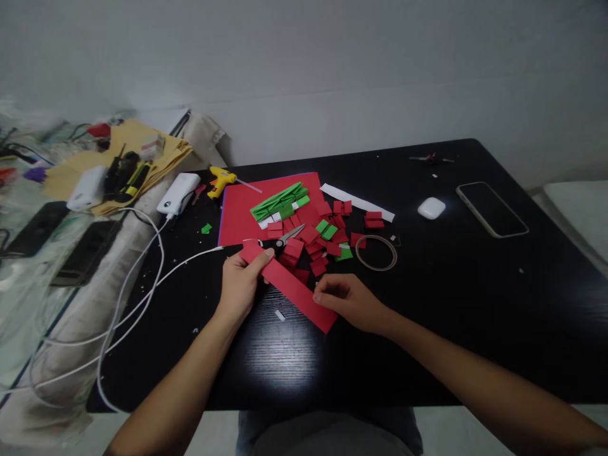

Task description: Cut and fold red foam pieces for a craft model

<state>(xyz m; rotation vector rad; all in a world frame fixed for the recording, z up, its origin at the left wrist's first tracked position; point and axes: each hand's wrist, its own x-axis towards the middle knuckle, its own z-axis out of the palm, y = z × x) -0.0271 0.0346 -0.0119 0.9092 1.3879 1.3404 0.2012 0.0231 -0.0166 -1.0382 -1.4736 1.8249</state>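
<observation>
A long strip of red paper [295, 291] slants across the front of the pile, held between both hands. My left hand [241, 278] pinches its upper left end, thumb on top. At its lower right part, my right hand [349, 301] grips the edge between thumb and curled fingers. Just beyond the strip lie scissors [289, 235], blades pointing away to the right, their handles partly hidden. Folded red paper pieces [311, 234] and a few green ones [327, 230] are heaped around them. A bundle of folded green paper [279, 201] rests on a red sheet [237, 215].
A yellow glue gun [221, 182] and a white power bank [179, 193] with cables stand at the back left. To the right are a tape roll [376, 253], a white earbud case [431, 208], a phone [491, 209] and keys [432, 158]. A white paper strip [357, 202] lies behind the pile.
</observation>
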